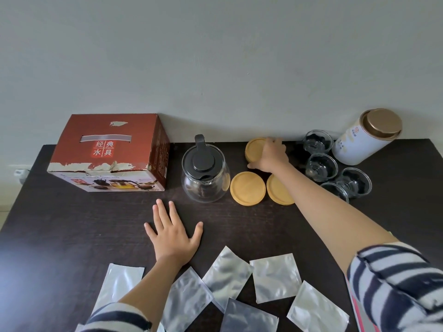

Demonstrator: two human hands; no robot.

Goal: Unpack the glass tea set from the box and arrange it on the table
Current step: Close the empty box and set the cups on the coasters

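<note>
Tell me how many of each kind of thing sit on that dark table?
Red box: 1
Glass teapot: 1
Wooden coasters: 3 seen; the far one may be a stack
Glass cups: 4
White tin: 1
Foil pouches: 6
Total: 16

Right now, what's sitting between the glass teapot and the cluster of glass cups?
In the head view, wooden coasters: two flat ones beside the glass teapot, and a stack behind them under the right hand. The glass cups lie beyond the forearm.
</note>
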